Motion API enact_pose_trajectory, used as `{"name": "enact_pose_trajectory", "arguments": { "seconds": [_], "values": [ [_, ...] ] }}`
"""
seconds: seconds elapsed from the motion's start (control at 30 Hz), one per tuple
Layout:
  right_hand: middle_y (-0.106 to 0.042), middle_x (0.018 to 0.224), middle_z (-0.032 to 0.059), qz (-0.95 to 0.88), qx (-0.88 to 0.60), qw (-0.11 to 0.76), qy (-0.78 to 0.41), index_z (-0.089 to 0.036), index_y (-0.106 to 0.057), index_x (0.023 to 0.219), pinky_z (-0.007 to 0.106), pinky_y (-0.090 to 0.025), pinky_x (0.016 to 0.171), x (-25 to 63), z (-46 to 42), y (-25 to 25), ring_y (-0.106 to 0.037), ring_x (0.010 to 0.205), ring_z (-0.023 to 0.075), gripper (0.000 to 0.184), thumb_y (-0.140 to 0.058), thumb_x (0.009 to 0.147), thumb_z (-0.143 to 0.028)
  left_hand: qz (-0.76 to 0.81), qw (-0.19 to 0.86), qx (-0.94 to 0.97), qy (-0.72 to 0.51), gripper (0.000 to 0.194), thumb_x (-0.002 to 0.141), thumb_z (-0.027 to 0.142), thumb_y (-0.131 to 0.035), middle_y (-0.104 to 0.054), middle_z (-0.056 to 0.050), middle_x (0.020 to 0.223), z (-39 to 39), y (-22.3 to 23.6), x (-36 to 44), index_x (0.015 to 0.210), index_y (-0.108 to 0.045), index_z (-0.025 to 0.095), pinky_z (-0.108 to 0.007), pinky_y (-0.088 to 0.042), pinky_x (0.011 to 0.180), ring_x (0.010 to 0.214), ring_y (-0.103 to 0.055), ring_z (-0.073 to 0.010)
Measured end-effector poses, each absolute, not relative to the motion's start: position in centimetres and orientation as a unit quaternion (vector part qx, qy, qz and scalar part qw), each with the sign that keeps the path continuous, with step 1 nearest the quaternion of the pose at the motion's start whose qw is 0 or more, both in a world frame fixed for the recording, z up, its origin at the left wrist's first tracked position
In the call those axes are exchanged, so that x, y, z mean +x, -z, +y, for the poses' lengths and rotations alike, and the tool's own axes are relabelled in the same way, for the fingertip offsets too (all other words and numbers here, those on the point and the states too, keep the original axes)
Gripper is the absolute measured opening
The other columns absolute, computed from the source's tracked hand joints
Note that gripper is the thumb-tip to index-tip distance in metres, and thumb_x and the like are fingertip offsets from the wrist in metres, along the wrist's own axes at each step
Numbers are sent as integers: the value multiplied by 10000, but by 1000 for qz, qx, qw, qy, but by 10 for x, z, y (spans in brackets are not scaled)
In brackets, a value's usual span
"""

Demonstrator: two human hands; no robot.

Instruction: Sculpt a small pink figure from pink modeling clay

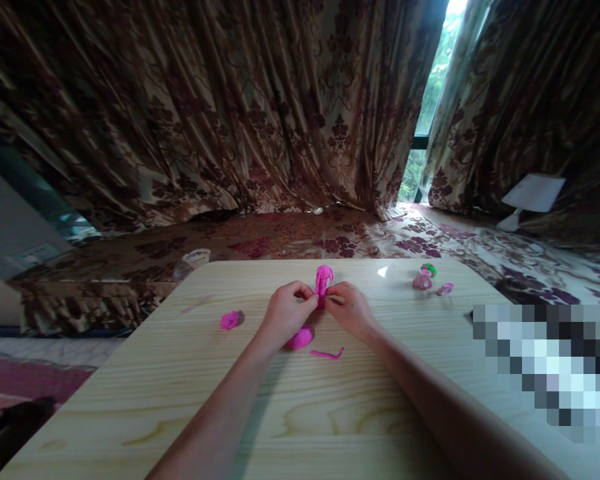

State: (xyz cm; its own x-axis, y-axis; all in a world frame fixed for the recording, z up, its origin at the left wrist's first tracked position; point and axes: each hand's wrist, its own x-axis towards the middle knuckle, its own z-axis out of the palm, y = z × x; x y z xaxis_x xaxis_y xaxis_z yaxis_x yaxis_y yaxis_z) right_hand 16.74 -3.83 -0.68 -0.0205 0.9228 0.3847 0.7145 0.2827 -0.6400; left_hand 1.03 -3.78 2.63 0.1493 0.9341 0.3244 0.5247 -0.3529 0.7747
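Note:
A bright pink figure [324, 275] of what looks like modelling clay stands upright near the far middle of the table, rounded on top with strands down its sides. My left hand [293, 308] pinches its lower part from the left, fingers closed. From the other side my right hand [347, 308] also has closed fingertips against it. The fingers hide its base. Just below my left hand lies a smooth pink clay lump [300, 338]. Closer to me is a thin pink clay strip [327, 355], bent up at its right end.
A crumpled pink piece [229, 321] lies on the wooden table [180, 393] at left. At far right are a pink cup-like piece [423, 281], a green ball-like piece [429, 270] and a small pink piece [445, 289]. A pixelated object [545, 373] covers the right edge.

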Motion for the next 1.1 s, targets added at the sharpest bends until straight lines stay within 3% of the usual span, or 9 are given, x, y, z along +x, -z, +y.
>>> {"name": "enact_pose_trajectory", "arguments": {
  "seconds": [0.47, 0.87, 1.0, 1.1],
  "values": [
    [-649, 903, 40, -708, -573, 388, -142, -228, -690, 879, 300, -439, 793, 169, -42, 8, -593, 869, 187, 170, -593, 749, -277, 497, 312, 715, -380, 106, 641, 260, -564, -633, 1, 655, -37, -26, 2, 665, -606, 165, -240, -404, 597, 603, -547, -135],
    [-650, 898, 30, -710, -569, 391, -138, -235, -684, 876, 298, -450, 791, 169, -42, 9, -597, 865, 181, 159, -584, 760, -281, 502, 364, 680, -391, 197, 620, 330, -640, -541, 39, 567, -36, -23, 1, 675, -526, 180, -205, -318, 468, 490, -462, -99],
    [-651, 900, 30, -709, -569, 391, -142, -234, -684, 880, 296, -452, 791, 170, -43, 9, -597, 867, 180, 162, -585, 761, -280, 485, 409, 661, -400, 204, 624, 331, -636, -562, 34, 593, -38, -27, 3, 715, -537, 178, -206, -340, 481, 501, -485, -100],
    [-652, 890, 29, -709, -570, 390, -142, -236, -687, 883, 294, -452, 793, 170, -43, 9, -599, 860, 178, 162, -585, 761, -270, 480, 387, 680, -397, 174, 628, 322, -619, -615, -2, 646, -39, -30, 4, 690, -586, 163, -228, -386, 548, 565, -526, -122]
  ]
}}
